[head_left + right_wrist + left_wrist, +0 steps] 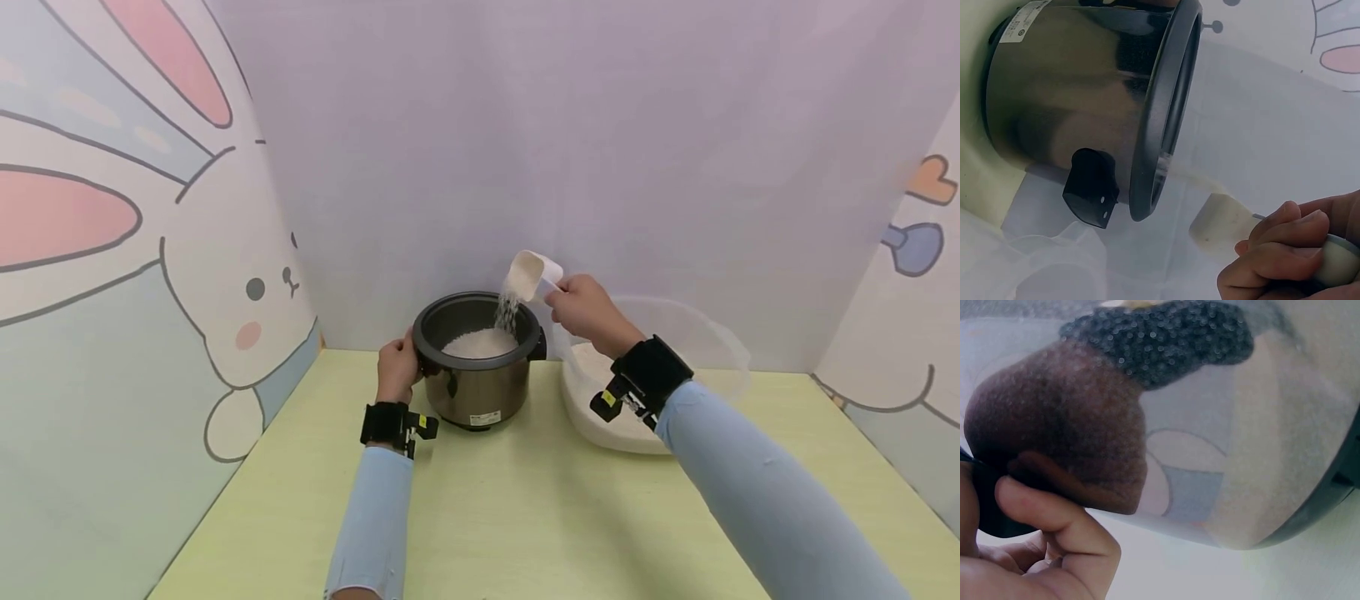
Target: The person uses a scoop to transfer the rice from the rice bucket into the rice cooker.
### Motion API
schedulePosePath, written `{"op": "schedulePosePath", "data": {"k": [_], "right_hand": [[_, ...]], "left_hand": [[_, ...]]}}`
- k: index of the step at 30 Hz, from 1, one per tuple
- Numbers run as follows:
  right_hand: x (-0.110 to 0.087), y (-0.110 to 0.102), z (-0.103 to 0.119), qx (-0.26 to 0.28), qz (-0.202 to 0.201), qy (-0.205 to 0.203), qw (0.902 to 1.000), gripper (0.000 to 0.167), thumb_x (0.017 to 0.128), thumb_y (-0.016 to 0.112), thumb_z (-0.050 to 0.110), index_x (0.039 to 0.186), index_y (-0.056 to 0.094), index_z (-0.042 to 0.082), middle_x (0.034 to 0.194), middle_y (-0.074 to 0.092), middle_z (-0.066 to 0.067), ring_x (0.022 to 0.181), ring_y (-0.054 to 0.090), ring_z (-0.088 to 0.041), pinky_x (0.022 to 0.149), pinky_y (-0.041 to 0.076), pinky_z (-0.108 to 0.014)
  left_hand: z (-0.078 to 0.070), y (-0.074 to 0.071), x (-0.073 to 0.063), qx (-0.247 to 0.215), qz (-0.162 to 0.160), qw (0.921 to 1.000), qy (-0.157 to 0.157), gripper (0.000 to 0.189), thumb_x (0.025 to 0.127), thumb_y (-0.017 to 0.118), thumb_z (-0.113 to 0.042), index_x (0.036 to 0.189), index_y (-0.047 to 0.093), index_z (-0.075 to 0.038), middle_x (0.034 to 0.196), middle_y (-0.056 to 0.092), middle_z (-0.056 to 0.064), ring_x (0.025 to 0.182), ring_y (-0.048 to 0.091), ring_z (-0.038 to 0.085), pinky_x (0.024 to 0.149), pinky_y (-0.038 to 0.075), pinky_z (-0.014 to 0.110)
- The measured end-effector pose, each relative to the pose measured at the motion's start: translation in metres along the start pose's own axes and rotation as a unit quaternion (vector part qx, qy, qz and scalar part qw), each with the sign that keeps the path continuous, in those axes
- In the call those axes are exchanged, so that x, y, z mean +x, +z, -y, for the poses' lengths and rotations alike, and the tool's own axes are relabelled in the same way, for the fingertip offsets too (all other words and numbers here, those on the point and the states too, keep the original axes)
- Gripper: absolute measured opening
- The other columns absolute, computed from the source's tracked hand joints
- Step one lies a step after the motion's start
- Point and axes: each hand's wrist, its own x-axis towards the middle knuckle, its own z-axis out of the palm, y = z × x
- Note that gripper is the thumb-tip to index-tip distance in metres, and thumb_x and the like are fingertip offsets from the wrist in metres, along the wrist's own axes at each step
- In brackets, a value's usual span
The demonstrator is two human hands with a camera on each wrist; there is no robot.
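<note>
A shiny dark rice cooker [480, 393] with no lid on stands upright on the table, white rice [480, 343] showing inside. At its left side my left hand [397, 367] grips the black side handle [997, 512], thumb and bent fingers around it in the left wrist view. My right hand [588, 310] holds a white measuring scoop [551, 269] by its handle above the cooker's right rim. The scoop is tipped to the left, and a stream of rice [507, 312] falls from it into the pot. In the right wrist view the fingers curl tightly around the scoop's handle.
A white rice bin [603, 429] stands right of the cooker, under my right forearm, with rice in it. Its translucent lid [690, 321] is raised behind it. A pale curtain [420, 167] closes off the back, and rabbit-printed panels [225, 275] flank the yellow-green table [495, 517].
</note>
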Motion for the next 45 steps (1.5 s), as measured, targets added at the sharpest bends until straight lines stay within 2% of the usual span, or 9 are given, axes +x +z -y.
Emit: {"op": "schedulePosePath", "data": {"k": [4,11,18,21,24,31,34,41,45], "right_hand": [[0.002,0.003,0.000,-0.022,-0.013,-0.014,0.9996,0.025,0.105,0.044,0.015,0.094,0.060,0.000,0.075,0.055,-0.005,0.063,0.038,-0.017,0.063,0.031,-0.033],[0.004,0.010,0.002,-0.041,-0.022,-0.025,0.9986,0.025,0.106,0.044,0.016,0.103,0.061,-0.003,0.075,0.052,-0.004,0.063,0.042,-0.017,0.058,0.033,-0.031],[0.003,0.022,0.003,-0.038,-0.012,-0.057,0.9976,0.024,0.105,0.044,0.015,0.098,0.060,-0.001,0.073,0.045,-0.005,0.057,0.037,-0.016,0.055,0.033,-0.030],[0.004,0.026,0.002,-0.064,-0.009,-0.082,0.9945,0.024,0.105,0.043,0.015,0.096,0.060,0.000,0.074,0.046,-0.006,0.057,0.039,-0.017,0.056,0.035,-0.031],[0.004,0.028,0.002,-0.094,-0.009,-0.100,0.9905,0.026,0.107,0.041,0.015,0.101,0.061,-0.001,0.075,0.048,-0.007,0.058,0.040,-0.017,0.058,0.035,-0.032],[0.000,0.031,0.009,-0.096,0.002,-0.109,0.9894,0.025,0.108,0.042,0.015,0.104,0.060,-0.001,0.075,0.046,-0.008,0.057,0.038,-0.018,0.058,0.035,-0.033],[0.000,0.034,0.011,-0.112,0.000,-0.124,0.9860,0.024,0.109,0.041,0.014,0.104,0.060,-0.001,0.074,0.046,-0.007,0.056,0.038,-0.018,0.057,0.035,-0.033],[0.002,0.041,0.011,-0.153,-0.019,-0.148,0.9770,0.022,0.108,0.042,0.013,0.093,0.054,0.003,0.073,0.043,-0.007,0.057,0.037,-0.018,0.058,0.034,-0.033],[0.003,0.044,0.012,-0.154,-0.020,-0.153,0.9758,0.021,0.108,0.042,0.012,0.095,0.055,0.002,0.073,0.044,-0.007,0.056,0.040,-0.018,0.056,0.036,-0.032]], "left_hand": [[-0.001,0.001,-0.001,0.001,0.000,1.0000,0.002,0.043,0.107,0.053,-0.044,0.088,0.058,-0.005,0.070,0.047,0.000,0.053,0.047,0.010,0.051,0.044,0.023],[-0.002,0.001,-0.002,0.002,0.006,1.0000,0.000,0.042,0.108,0.052,-0.043,0.089,0.058,-0.006,0.068,0.046,-0.001,0.052,0.046,0.009,0.052,0.044,0.024],[-0.002,0.001,-0.003,0.007,0.003,1.0000,0.003,0.042,0.107,0.053,-0.042,0.087,0.058,-0.006,0.069,0.047,0.000,0.052,0.046,0.010,0.052,0.044,0.024],[-0.002,0.001,-0.003,0.005,0.004,1.0000,-0.001,0.041,0.107,0.053,-0.042,0.089,0.059,-0.006,0.069,0.047,0.000,0.052,0.047,0.010,0.053,0.045,0.024],[-0.002,0.002,-0.003,0.003,0.008,0.9999,-0.006,0.042,0.108,0.052,-0.042,0.092,0.059,-0.005,0.070,0.047,0.000,0.053,0.047,0.010,0.053,0.044,0.024],[-0.003,0.002,-0.002,0.005,0.010,0.9999,-0.010,0.042,0.107,0.052,-0.043,0.095,0.061,-0.004,0.073,0.048,0.002,0.054,0.048,0.010,0.053,0.044,0.024],[-0.002,0.002,0.000,0.006,0.009,0.9999,-0.009,0.042,0.107,0.052,-0.043,0.096,0.060,-0.004,0.074,0.049,0.002,0.054,0.048,0.010,0.052,0.044,0.023],[-0.001,0.003,-0.001,-0.003,0.006,0.9999,-0.010,0.041,0.107,0.053,-0.043,0.095,0.061,-0.004,0.073,0.050,0.002,0.054,0.049,0.010,0.053,0.044,0.023],[-0.002,0.003,-0.002,-0.003,0.008,0.9999,-0.015,0.042,0.107,0.053,-0.044,0.098,0.061,-0.004,0.075,0.050,0.002,0.055,0.050,0.010,0.054,0.045,0.024]]}}
